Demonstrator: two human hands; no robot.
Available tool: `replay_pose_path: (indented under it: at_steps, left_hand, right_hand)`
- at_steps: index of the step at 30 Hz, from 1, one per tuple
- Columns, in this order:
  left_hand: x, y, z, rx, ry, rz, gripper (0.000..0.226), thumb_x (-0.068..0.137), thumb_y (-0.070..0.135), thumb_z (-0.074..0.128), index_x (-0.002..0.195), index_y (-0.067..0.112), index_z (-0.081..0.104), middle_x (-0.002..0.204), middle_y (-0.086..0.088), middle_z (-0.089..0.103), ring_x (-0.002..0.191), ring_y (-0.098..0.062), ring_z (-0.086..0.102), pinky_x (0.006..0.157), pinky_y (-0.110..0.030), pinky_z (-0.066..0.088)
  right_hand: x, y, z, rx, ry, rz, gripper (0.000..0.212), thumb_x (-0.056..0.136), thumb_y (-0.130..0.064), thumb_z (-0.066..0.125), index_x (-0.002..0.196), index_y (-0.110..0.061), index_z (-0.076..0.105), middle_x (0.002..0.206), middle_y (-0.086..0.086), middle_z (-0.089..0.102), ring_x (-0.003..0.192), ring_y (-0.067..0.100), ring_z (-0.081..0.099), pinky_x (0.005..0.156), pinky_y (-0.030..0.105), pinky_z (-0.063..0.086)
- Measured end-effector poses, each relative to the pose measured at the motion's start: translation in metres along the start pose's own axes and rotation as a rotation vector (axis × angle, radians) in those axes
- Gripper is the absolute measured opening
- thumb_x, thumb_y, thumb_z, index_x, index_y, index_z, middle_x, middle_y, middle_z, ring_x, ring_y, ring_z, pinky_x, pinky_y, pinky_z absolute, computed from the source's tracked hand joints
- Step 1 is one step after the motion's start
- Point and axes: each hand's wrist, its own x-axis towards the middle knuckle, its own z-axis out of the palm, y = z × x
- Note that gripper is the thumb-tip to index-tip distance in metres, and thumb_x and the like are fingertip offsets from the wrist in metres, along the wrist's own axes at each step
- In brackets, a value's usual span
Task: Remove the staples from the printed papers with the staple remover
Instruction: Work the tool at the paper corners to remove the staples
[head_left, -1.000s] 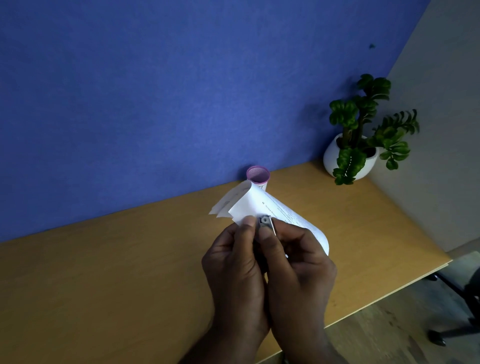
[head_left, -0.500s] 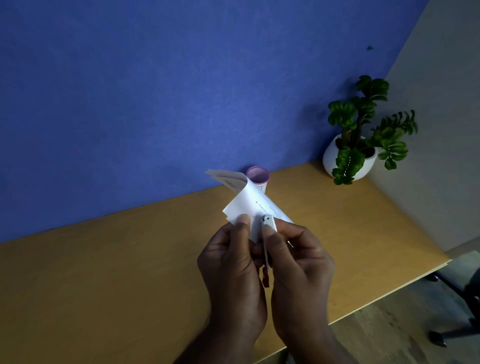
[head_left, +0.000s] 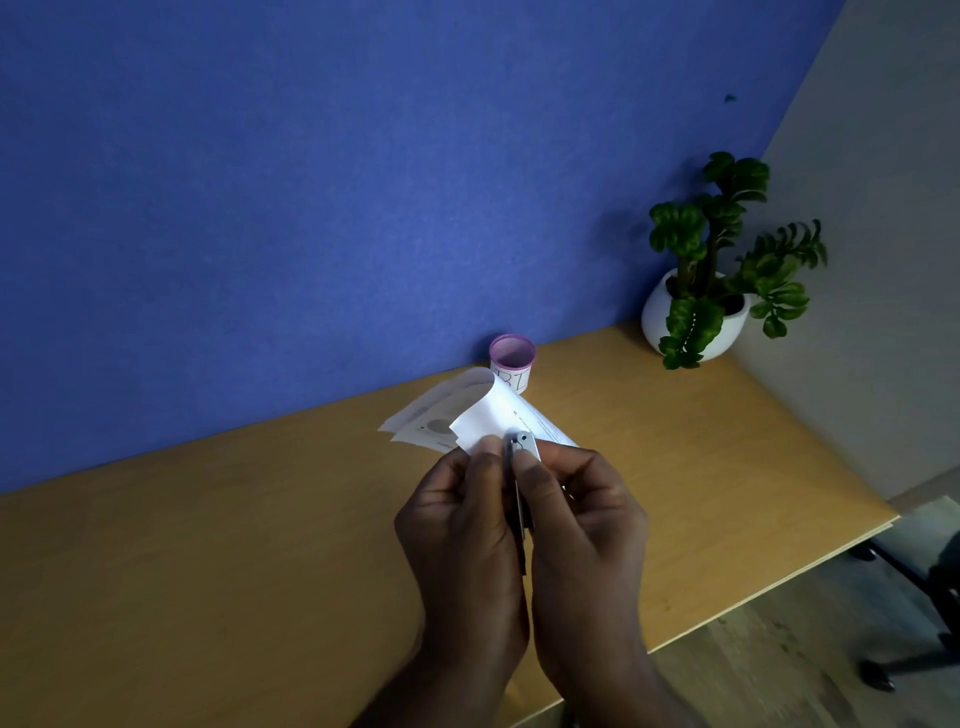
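Note:
The printed papers (head_left: 480, 415) are held up above the wooden desk (head_left: 208, 545), curled over, with their loose corners fanning out to the left. My left hand (head_left: 460, 525) pinches the papers from the left with thumb and fingers. My right hand (head_left: 582, 525) grips the metal staple remover (head_left: 522, 447); its silver tip presses against the sheet just beside my left thumb. The remover's lower part is hidden between my palms. The staple itself cannot be seen.
A small pink mesh cup (head_left: 511, 361) with a white label stands behind the papers against the blue partition (head_left: 363, 182). A green plant in a white pot (head_left: 693, 317) sits at the desk's back right corner. The desk edge and chair legs (head_left: 904, 577) lie to the right.
The papers have dropped and fanned further to the left, showing printed undersides. Both hands stay together at about the same spot, with the remover's tip still on the sheet.

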Motion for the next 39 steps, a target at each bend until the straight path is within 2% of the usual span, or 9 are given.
replay_pose_path:
  at_steps: [4, 7, 11, 14, 17, 21, 29, 34, 39]
  left_hand:
    - [0.003, -0.003, -0.002, -0.028, -0.030, -0.054, 0.028, 0.107, 0.014, 0.068, 0.087, 0.004, 0.084, 0.085, -0.015, 0.086, 0.078, -0.022, 0.083, 0.066, -0.029, 0.065]
    - [0.010, -0.007, -0.005, 0.018, -0.032, -0.054, 0.033, 0.107, 0.021, 0.069, 0.079, 0.009, 0.081, 0.066, -0.008, 0.074, 0.058, -0.017, 0.070, 0.050, -0.031, 0.055]
    - [0.030, -0.009, -0.014, 0.139, -0.131, 0.002, 0.031, 0.097, 0.027, 0.071, 0.077, 0.005, 0.078, 0.063, -0.010, 0.069, 0.061, -0.016, 0.064, 0.056, -0.032, 0.055]
    - [0.052, -0.007, -0.025, 0.327, -0.239, 0.047, 0.038, 0.098, 0.025, 0.073, 0.069, 0.002, 0.063, 0.061, -0.014, 0.048, 0.063, -0.019, 0.047, 0.062, -0.035, 0.044]
    - [0.075, 0.002, -0.032, 0.468, -0.323, 0.042, 0.042, 0.093, 0.034, 0.070, 0.082, -0.007, 0.066, 0.074, -0.008, 0.055, 0.074, -0.019, 0.051, 0.072, -0.037, 0.043]
    - [0.098, 0.020, -0.035, 0.655, -0.452, 0.040, 0.054, 0.089, 0.041, 0.065, 0.091, -0.013, 0.064, 0.080, -0.008, 0.054, 0.078, -0.021, 0.049, 0.075, -0.039, 0.038]
    - [0.126, 0.046, -0.028, 0.906, -0.741, -0.100, 0.047, 0.089, 0.040, 0.063, 0.083, -0.006, 0.060, 0.079, -0.008, 0.056, 0.075, -0.021, 0.051, 0.076, -0.039, 0.038]
    - [0.136, 0.054, -0.023, 0.972, -0.801, -0.070, 0.038, 0.092, 0.035, 0.063, 0.073, 0.006, 0.049, 0.070, -0.003, 0.036, 0.056, -0.011, 0.033, 0.061, -0.033, 0.028]
    - [0.146, 0.044, -0.022, 1.010, -0.722, 0.098, 0.026, 0.103, 0.028, 0.065, 0.081, 0.017, 0.072, 0.061, 0.018, 0.055, 0.055, 0.000, 0.048, 0.064, -0.027, 0.042]
  right_hand:
    - [-0.001, 0.006, 0.001, 0.067, 0.032, 0.087, 0.008, 0.092, -0.019, 0.080, 0.087, -0.013, 0.080, 0.085, 0.013, 0.082, 0.078, 0.020, 0.078, 0.068, 0.030, 0.061]
    - [0.003, 0.007, -0.002, 0.141, 0.042, 0.172, 0.015, 0.098, -0.020, 0.075, 0.085, -0.014, 0.079, 0.074, 0.015, 0.074, 0.064, 0.021, 0.068, 0.056, 0.031, 0.057]
    - [0.012, 0.008, -0.009, 0.243, -0.023, 0.240, 0.016, 0.102, -0.017, 0.067, 0.092, -0.011, 0.079, 0.076, 0.018, 0.074, 0.065, 0.020, 0.072, 0.060, 0.029, 0.063]
    - [0.026, 0.007, -0.020, 0.213, -0.042, 0.232, 0.015, 0.096, -0.028, 0.073, 0.096, -0.013, 0.077, 0.078, 0.008, 0.072, 0.065, 0.019, 0.070, 0.056, 0.030, 0.056]
    - [0.052, 0.001, -0.035, 0.141, -0.127, 0.233, 0.034, 0.079, -0.043, 0.087, 0.101, -0.018, 0.078, 0.079, -0.004, 0.066, 0.063, 0.016, 0.063, 0.058, 0.031, 0.051]
    - [0.088, -0.005, -0.048, -0.048, -0.307, 0.231, 0.050, 0.066, -0.032, 0.098, 0.110, -0.016, 0.080, 0.074, 0.001, 0.061, 0.057, 0.018, 0.053, 0.055, 0.031, 0.049]
    - [0.136, -0.005, -0.060, -0.671, -0.585, 0.147, 0.024, 0.084, -0.031, 0.090, 0.106, -0.026, 0.082, 0.068, 0.014, 0.056, 0.056, 0.016, 0.050, 0.047, 0.024, 0.046]
    - [0.138, 0.011, -0.068, -0.759, -0.701, 0.156, 0.020, 0.089, -0.029, 0.088, 0.094, -0.012, 0.078, 0.068, 0.005, 0.061, 0.056, 0.018, 0.051, 0.046, 0.027, 0.045]
    - [0.133, 0.020, -0.067, -0.726, -0.683, 0.054, 0.030, 0.094, -0.027, 0.081, 0.087, 0.001, 0.072, 0.080, 0.030, 0.066, 0.058, 0.026, 0.051, 0.042, 0.023, 0.042]
